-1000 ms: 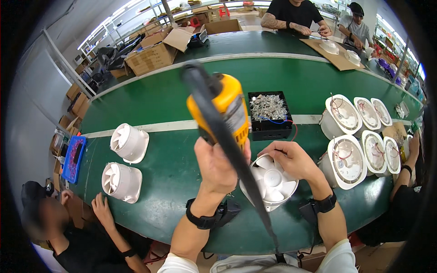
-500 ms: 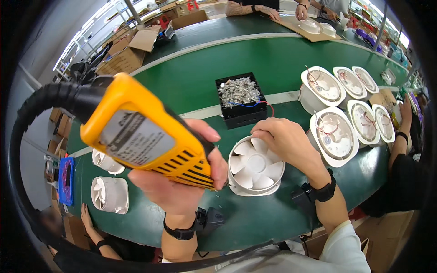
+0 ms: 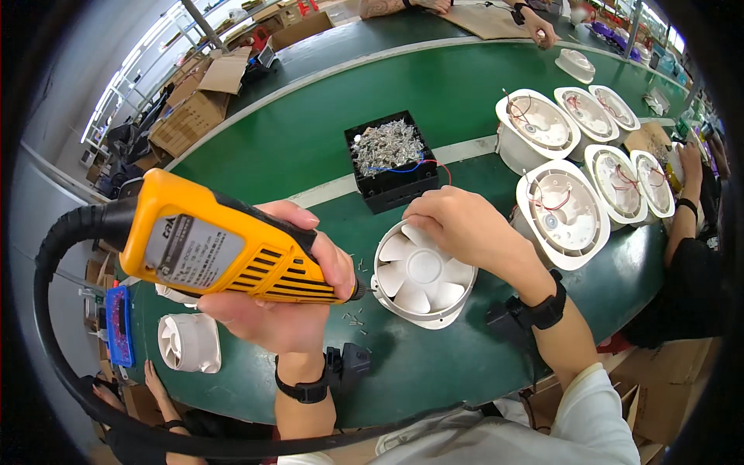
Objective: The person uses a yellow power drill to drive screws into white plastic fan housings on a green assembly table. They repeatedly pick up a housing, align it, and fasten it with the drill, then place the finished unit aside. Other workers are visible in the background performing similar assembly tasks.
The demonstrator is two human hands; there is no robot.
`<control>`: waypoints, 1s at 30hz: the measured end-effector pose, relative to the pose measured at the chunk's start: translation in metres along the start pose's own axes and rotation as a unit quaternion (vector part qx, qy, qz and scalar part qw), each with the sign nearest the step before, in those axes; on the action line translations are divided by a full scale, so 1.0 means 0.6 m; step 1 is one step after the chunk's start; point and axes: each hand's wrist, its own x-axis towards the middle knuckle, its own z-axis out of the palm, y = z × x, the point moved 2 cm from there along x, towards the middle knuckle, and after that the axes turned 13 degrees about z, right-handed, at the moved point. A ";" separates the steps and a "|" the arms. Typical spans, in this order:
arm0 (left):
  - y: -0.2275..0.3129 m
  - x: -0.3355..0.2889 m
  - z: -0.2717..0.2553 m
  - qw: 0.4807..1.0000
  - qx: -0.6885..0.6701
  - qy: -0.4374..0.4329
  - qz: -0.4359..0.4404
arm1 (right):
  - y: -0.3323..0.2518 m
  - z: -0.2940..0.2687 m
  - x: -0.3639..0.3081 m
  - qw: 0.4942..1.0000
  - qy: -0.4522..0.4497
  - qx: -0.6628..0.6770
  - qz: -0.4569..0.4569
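Skidding is my first worry from this end: the yellow power driver [image 3: 209, 248] lies nearly flat, its bit [image 3: 367, 291] aimed at the lug [image 3: 374, 284] on the left of the white fan unit [image 3: 425, 267], and a slanted drive could slip off — whether it touches, I can't tell. If my right hand [image 3: 469, 229] bears too lightly, the torque could twist the unit; those fingers curl over its far rim, though whether they pinch it I cannot tell. My left hand [image 3: 283, 322] is wrapped around the driver's body. Loose screws [image 3: 356, 318] beside the unit could get under its base and tilt it, and the black cable [image 3: 232, 447], looping past the worktop's [image 3: 387, 387] near edge, could tug the driver askew. The unit sits between both hands — partly beneath the right — with the black tray [image 3: 399, 195] behind it, toward the far edge.
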 end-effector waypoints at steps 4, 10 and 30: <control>-0.002 0.000 -0.003 1.000 -0.004 0.000 0.006 | 0.000 0.005 0.001 1.000 -0.003 -0.023 0.009; -0.004 -0.001 -0.001 1.000 0.006 0.001 0.009 | 0.004 0.007 0.002 1.000 0.008 -0.013 -0.010; -0.007 0.002 0.001 1.000 0.022 0.006 0.011 | 0.002 0.005 0.002 1.000 0.010 -0.018 -0.001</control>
